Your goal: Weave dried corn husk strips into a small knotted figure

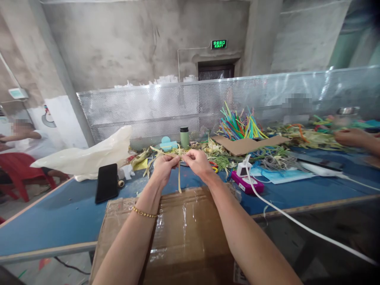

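Note:
My left hand [163,165] and my right hand [197,161] are raised side by side above a taped cardboard box [175,233]. Both pinch pale yellow-green leaf strips [179,174], fingertips nearly touching. One strip dangles down between the hands toward the box. A gold bracelet is on my left wrist. Behind the hands lies a heap of similar strips and husks [213,152] on the blue table [59,213].
A black phone [107,183], white plastic bag [89,154], green flask [184,137], flat cardboard sheet [249,144], coloured sticks [237,126] and a purple-and-white device [246,178] with a white cable are on the table. Another person's hand [353,137] works at right; someone sits at far left.

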{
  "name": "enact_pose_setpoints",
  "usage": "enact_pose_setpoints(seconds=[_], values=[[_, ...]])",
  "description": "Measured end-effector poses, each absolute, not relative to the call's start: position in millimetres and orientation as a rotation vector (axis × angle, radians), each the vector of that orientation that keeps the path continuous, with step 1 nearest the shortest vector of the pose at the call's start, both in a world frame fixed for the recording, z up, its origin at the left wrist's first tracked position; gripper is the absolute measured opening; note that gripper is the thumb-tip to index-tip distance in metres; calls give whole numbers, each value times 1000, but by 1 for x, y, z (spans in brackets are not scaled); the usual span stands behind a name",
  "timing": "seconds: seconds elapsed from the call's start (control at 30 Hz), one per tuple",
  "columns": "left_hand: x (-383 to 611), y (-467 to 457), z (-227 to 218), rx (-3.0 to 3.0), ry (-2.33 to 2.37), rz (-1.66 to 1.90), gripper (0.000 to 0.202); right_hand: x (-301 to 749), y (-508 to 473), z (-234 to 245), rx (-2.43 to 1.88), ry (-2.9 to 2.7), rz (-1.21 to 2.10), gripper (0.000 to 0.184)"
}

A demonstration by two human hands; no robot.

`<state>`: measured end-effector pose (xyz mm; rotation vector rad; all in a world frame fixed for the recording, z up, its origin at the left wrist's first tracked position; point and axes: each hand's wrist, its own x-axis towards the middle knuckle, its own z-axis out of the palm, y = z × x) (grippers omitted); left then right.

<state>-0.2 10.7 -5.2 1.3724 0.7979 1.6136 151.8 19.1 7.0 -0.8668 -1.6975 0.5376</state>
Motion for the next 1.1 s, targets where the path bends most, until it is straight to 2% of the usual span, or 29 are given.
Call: enact_pose_setpoints(seconds=[0.3,0.67,0.83,1.1], values=[[1,8,-3,1251,699,1608,26,154,13,9,-782,-1729,799,29],[-1,1,4,1074,584,1494,11,154,14,11,-719,-1572,918,27],[0,0,6,983,561,1496,10,146,13,10,-663,-1481,1021,27],[-1,-1,7,1013,550,1475,8,138,18,4,-651,-1400,943,33]])
